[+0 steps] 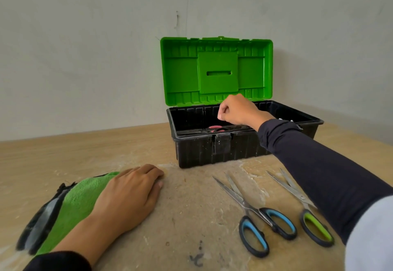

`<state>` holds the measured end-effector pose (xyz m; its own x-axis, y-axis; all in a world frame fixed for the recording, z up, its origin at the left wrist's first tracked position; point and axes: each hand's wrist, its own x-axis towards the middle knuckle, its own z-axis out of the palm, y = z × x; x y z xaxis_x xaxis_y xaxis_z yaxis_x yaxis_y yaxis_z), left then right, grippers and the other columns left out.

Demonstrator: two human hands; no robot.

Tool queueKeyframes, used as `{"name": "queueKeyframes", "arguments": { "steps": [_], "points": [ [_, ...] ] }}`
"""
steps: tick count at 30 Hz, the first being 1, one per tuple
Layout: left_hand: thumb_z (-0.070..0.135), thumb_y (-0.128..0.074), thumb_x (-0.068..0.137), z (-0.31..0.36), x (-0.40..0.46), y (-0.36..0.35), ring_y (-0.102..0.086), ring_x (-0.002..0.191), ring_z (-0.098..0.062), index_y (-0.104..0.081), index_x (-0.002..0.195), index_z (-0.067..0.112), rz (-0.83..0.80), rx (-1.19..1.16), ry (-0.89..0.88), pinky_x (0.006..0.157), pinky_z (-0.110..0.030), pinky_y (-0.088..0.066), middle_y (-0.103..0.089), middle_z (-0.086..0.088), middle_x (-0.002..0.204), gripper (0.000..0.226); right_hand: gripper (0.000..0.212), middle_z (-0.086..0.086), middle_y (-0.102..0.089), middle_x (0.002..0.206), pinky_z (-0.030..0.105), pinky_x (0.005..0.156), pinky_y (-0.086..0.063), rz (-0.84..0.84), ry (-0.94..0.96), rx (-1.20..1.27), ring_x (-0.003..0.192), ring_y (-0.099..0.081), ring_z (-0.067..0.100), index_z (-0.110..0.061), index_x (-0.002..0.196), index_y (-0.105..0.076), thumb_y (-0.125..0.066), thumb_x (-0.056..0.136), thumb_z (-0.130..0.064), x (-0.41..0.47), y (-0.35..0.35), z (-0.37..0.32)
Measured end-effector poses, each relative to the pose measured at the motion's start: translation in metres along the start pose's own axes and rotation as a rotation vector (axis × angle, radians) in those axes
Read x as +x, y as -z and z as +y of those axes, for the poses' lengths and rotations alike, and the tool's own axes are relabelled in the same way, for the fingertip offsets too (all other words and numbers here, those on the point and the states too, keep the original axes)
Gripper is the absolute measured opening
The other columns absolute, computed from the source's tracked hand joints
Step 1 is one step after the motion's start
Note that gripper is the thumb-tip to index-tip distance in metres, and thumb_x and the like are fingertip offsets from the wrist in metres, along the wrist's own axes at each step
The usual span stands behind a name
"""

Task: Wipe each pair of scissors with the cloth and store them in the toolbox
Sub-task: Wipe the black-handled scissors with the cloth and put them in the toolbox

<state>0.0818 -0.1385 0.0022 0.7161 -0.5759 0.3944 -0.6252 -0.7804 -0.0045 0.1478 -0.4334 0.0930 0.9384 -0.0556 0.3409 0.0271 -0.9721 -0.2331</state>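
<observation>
With the right hand [238,111] curled and holding nothing above the toolbox [212,149] and the left hand [129,196] flat on the soft cloth [72,204], the blue scissors [253,213] and green scissors [306,211] in front of the toolbox seem light, stiff and sharp, so I would take them by the handles.

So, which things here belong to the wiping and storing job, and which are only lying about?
For the job:
- green cloth, under the left hand
- blue-handled scissors
- green-handled scissors
- open toolbox, with the right hand over it
- red-handled scissors inside

Only lying about:
- nothing besides the worn wooden table
</observation>
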Motion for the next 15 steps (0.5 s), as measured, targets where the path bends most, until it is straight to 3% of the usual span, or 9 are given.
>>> {"name": "queueKeyframes", "arguments": {
  "steps": [5,9,12,15],
  "points": [
    [0.048,-0.008,0.078,0.006,-0.005,0.005,-0.061,0.098,-0.013,-0.06,0.107,0.026,0.009,-0.033,-0.073,0.084,-0.027,-0.046,-0.063,0.01,0.108,0.063,0.017,-0.001,-0.066,0.078,0.027,0.062,-0.045,0.274,0.065,0.041,0.063,-0.056,0.013,-0.014,0.084,-0.072,-0.055,0.089,-0.015,-0.04,0.002,-0.021],
    [0.048,-0.01,0.077,0.02,-0.015,0.007,-0.059,0.1,-0.016,-0.058,0.11,0.025,-0.031,-0.092,-0.126,0.082,-0.032,-0.048,-0.061,0.009,0.11,0.063,0.016,-0.001,-0.064,0.084,0.032,0.069,-0.049,0.422,0.12,0.088,0.08,-0.056,0.016,-0.015,0.081,-0.069,-0.054,0.087,-0.016,-0.08,-0.004,-0.032],
    [0.045,-0.019,0.082,0.032,-0.023,0.008,-0.059,0.1,-0.015,-0.058,0.111,0.024,-0.035,-0.172,-0.11,0.082,-0.035,-0.049,-0.06,0.01,0.113,0.052,0.015,-0.003,-0.062,0.082,0.031,0.065,-0.048,0.419,0.147,0.112,0.079,-0.056,0.014,-0.019,0.082,-0.068,-0.054,0.087,-0.019,-0.117,-0.009,-0.041],
    [0.036,-0.038,0.087,0.046,-0.028,0.011,-0.057,0.104,-0.014,-0.059,0.111,0.022,-0.034,-0.31,-0.08,0.089,-0.035,-0.047,-0.061,0.008,0.115,0.036,0.015,-0.009,-0.064,0.076,0.032,0.062,-0.053,0.284,0.079,0.117,0.071,-0.06,0.01,-0.024,0.08,-0.068,-0.055,0.084,-0.019,-0.156,-0.014,-0.046]
  ]
}}
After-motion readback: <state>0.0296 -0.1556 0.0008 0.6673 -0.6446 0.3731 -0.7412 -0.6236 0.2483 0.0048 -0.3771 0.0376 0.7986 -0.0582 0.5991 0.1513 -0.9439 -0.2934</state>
